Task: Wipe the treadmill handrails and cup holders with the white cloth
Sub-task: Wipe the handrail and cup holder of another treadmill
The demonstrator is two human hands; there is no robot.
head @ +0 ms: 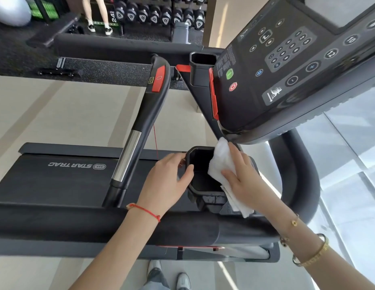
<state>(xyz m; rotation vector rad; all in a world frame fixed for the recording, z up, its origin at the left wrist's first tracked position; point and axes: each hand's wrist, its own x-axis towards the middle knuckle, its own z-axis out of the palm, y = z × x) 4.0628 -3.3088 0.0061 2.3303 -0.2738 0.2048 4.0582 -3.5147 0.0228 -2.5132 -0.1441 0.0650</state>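
Dumbbell rack (pixel 157 14), pale floor (pixel 67 109)

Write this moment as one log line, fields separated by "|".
step: wiping near cup holder | right hand: presses white cloth on its right rim | left hand: grips its left rim

The right hand (pixel 243 176) presses the white cloth (pixel 221 162) flat against the right rim of the near cup holder (pixel 200 185). The left hand (pixel 167 178) grips the holder's left rim, thumb inside. A second cup holder (pixel 202 65) sits beside the console (pixel 287 65). The handrail (pixel 140 126) runs left of both.
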